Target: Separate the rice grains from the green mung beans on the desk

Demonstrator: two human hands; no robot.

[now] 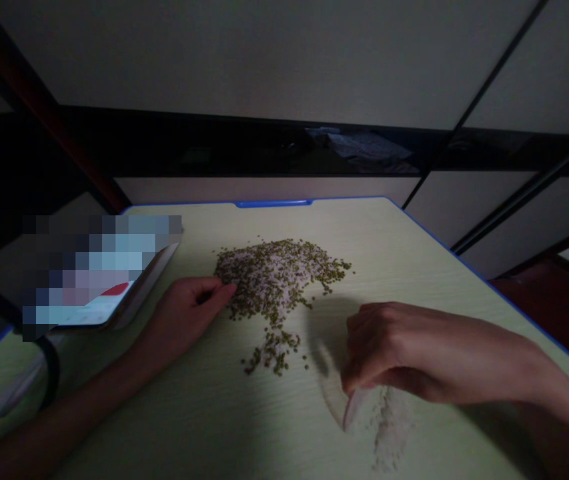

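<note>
A mixed heap of green beans and white rice [278, 275] lies on the pale table [174, 413]. My left hand [187, 310] rests at the heap's left edge, fingers curled with the tips pinched together against the grains. A small cluster of green beans [273, 352] sits apart, nearer to me. My right hand [394, 350] hovers over a separate patch of white rice [389, 427], fingers bent downward and bunched at the rice; what they hold is hidden.
A tablet or phone [109, 293] with a lit screen leans at the left of the table. The table has a blue rim [274, 203]. A dark strap [51, 370] lies near the left edge. Dark frames and wall panels stand behind.
</note>
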